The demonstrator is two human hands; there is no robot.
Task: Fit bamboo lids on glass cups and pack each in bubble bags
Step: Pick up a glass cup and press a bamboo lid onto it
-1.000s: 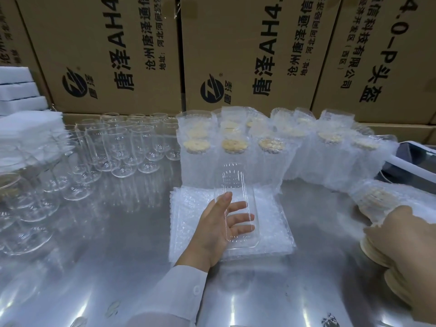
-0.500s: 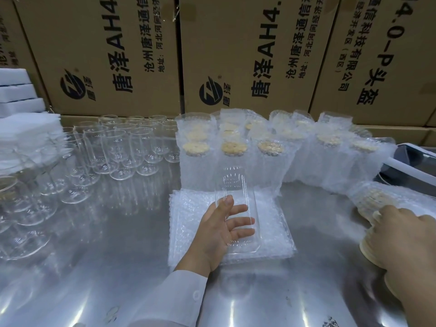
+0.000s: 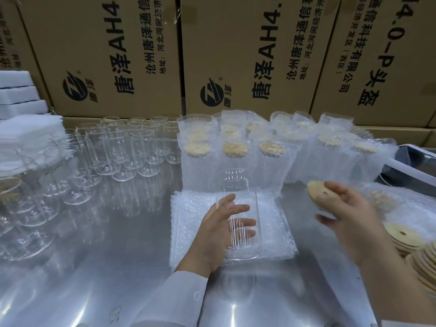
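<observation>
Glass cup (image 3: 236, 182) lies within curled left fingers (image 3: 225, 202); right fingers (image 3: 341, 190) pinch bamboo lid (image 3: 315, 192)

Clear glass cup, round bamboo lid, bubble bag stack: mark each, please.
Clear glass cup (image 3: 237, 185): head view, far wall.
Round bamboo lid (image 3: 315, 191): head view, flat face.
Bubble bag stack (image 3: 188, 215): head view, left part.
</observation>
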